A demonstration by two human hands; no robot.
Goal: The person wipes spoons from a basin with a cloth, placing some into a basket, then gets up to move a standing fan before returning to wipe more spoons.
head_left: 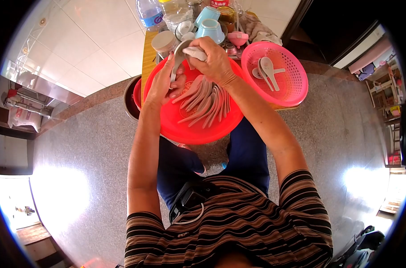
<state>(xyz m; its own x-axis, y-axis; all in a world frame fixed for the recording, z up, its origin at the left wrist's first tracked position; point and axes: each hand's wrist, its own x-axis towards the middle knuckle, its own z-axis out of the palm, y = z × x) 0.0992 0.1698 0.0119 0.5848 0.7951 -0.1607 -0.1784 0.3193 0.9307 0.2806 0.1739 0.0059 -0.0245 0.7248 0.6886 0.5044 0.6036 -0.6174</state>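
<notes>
My left hand (160,85) is closed on a white soup spoon (178,57), held up over the far left side of a red basin (185,136). My right hand (214,62) grips a white cloth (195,53) and presses it at the spoon's bowl. Below the hands, several similar soup spoons (207,105) lie nested in a fanned stack inside the basin. To the right, a pink colander (297,87) holds a few white spoons (267,69).
Behind the basin, a wooden table (148,49) carries light-blue bowls (210,30), a lidded jar (163,42), a plastic bottle (149,15), a small pink funnel-like item (238,39) and a crumpled towel (259,29). A metal-rimmed bowl (130,100) sits left of the basin.
</notes>
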